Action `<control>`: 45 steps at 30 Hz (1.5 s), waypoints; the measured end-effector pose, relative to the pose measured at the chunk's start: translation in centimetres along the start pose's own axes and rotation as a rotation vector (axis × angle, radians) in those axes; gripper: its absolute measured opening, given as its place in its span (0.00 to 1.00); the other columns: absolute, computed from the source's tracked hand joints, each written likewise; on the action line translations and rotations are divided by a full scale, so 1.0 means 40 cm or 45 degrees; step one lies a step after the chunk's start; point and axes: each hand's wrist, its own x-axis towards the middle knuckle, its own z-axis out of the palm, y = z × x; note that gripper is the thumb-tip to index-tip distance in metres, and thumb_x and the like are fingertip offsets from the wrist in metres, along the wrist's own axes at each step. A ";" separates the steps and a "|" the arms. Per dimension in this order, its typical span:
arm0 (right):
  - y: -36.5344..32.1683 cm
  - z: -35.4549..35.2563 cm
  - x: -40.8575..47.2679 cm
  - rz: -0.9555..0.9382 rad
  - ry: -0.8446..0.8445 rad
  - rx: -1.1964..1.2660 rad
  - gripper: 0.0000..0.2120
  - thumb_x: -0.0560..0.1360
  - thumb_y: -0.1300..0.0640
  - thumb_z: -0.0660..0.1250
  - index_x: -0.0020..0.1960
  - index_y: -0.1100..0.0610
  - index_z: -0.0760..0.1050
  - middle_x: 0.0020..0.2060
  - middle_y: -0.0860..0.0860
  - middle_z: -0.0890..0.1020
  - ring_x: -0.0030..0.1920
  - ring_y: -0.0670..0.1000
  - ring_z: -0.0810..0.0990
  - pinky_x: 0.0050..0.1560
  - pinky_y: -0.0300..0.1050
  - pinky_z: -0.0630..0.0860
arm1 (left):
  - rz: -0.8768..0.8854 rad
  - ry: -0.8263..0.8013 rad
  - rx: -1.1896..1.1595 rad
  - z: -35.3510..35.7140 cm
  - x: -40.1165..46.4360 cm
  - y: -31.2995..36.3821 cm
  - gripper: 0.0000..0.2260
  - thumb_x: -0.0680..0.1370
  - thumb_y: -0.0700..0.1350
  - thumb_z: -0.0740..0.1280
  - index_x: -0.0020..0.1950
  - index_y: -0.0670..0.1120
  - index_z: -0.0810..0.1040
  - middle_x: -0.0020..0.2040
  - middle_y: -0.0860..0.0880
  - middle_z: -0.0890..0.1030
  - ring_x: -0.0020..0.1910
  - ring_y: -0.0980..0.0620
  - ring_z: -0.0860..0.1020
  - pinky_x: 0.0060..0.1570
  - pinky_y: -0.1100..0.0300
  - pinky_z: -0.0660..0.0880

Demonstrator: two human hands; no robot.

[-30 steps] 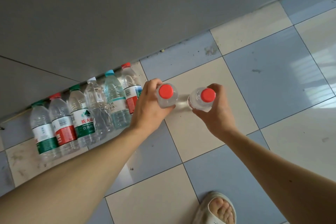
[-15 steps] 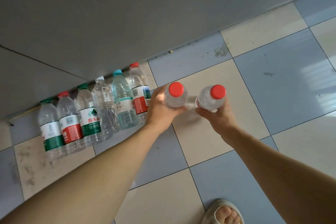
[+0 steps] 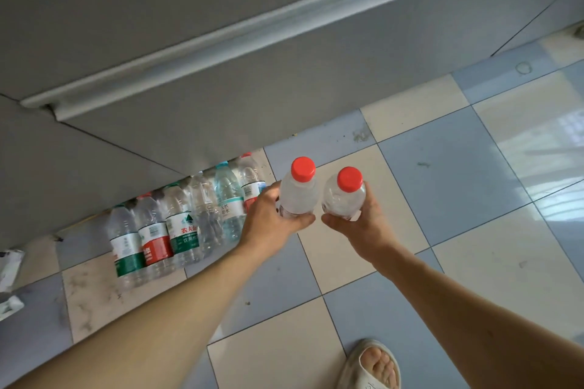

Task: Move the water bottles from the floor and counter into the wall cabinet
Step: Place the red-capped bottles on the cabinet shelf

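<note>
surroundings: row of bottles (image 3: 177, 230) centre-left of frame, standing on the floor (image 3: 474, 186) against a grey cabinet front (image 3: 221, 104); caps green, red, white and blue; labels green/white and red/white, one bottle unlabelled.
obstructions: pale handle rail (image 3: 252, 31) runs diagonally across the cabinet front, upper half of frame. Slippered foot (image 3: 373, 363) at bottom edge. Crumpled white packaging (image 3: 9, 265) at far left edge.
materials: floor is glossy tile, blue and cream checker, scuffed and stained near the cabinet. Bottles clear ribbed plastic.
left bottle (image 3: 298, 193): clear, red cap, upright, mid-frame, off the floor.
right bottle (image 3: 344, 196): clear, red cap, just beside the first.
left hand (image 3: 271, 221): fingers wrapped round left bottle's lower body.
right hand (image 3: 360, 227): fingers closed round right bottle from below.
</note>
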 end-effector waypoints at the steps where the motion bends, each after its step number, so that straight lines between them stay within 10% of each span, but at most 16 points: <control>1: -0.037 0.004 -0.018 -0.021 -0.010 -0.012 0.33 0.68 0.63 0.80 0.68 0.52 0.71 0.60 0.55 0.79 0.60 0.58 0.77 0.64 0.63 0.74 | 0.016 -0.011 0.002 -0.033 -0.020 0.022 0.23 0.65 0.50 0.83 0.58 0.52 0.80 0.53 0.52 0.84 0.52 0.50 0.82 0.50 0.59 0.78; 5: -0.208 0.009 -0.095 -0.091 -0.086 -0.139 0.33 0.67 0.57 0.82 0.67 0.49 0.71 0.59 0.51 0.80 0.62 0.58 0.76 0.66 0.64 0.71 | 0.068 -0.016 0.028 -0.193 -0.123 0.117 0.27 0.63 0.55 0.81 0.60 0.59 0.78 0.57 0.58 0.81 0.54 0.60 0.79 0.50 0.69 0.74; 11: -0.550 -0.004 -0.237 -0.214 -0.217 -0.208 0.33 0.65 0.56 0.83 0.66 0.48 0.73 0.57 0.48 0.82 0.60 0.55 0.79 0.65 0.62 0.75 | 0.133 0.015 0.014 -0.464 -0.290 0.305 0.28 0.66 0.56 0.82 0.64 0.57 0.78 0.58 0.56 0.82 0.57 0.57 0.80 0.59 0.52 0.78; 15: -0.814 -0.006 -0.385 -0.326 -0.268 -0.205 0.32 0.66 0.55 0.83 0.65 0.48 0.72 0.56 0.49 0.81 0.58 0.53 0.80 0.62 0.58 0.78 | 0.139 0.133 -0.139 -0.636 -0.446 0.466 0.27 0.66 0.55 0.83 0.61 0.56 0.78 0.56 0.56 0.83 0.56 0.57 0.81 0.55 0.59 0.78; 22: -1.217 0.018 -0.710 -0.448 -0.273 -0.078 0.31 0.66 0.54 0.83 0.58 0.35 0.71 0.51 0.35 0.83 0.51 0.34 0.81 0.45 0.24 0.75 | 0.316 0.314 -0.224 -0.973 -0.760 0.724 0.22 0.67 0.51 0.83 0.54 0.67 0.78 0.52 0.63 0.83 0.53 0.64 0.80 0.52 0.69 0.76; 29: -1.558 0.123 -0.978 -0.589 -0.203 0.027 0.35 0.66 0.49 0.83 0.68 0.42 0.71 0.58 0.37 0.83 0.57 0.37 0.81 0.51 0.31 0.78 | 0.459 0.313 -0.403 -1.331 -1.008 0.869 0.33 0.61 0.60 0.80 0.61 0.47 0.80 0.56 0.50 0.85 0.57 0.52 0.83 0.59 0.53 0.78; 38: -2.036 0.292 -1.133 -0.898 -0.144 -0.058 0.28 0.68 0.51 0.82 0.65 0.53 0.77 0.55 0.47 0.86 0.58 0.47 0.83 0.63 0.57 0.78 | 0.714 0.294 -0.423 -1.758 -1.141 1.090 0.19 0.65 0.48 0.82 0.53 0.56 0.82 0.50 0.54 0.87 0.49 0.58 0.85 0.44 0.69 0.77; 45: -2.320 0.286 -1.208 -1.097 -0.151 0.033 0.35 0.61 0.37 0.81 0.64 0.47 0.76 0.52 0.46 0.87 0.53 0.47 0.85 0.55 0.54 0.82 | 0.928 0.525 -0.498 -1.977 -1.169 1.298 0.23 0.63 0.57 0.80 0.56 0.57 0.82 0.54 0.55 0.86 0.55 0.55 0.83 0.52 0.56 0.79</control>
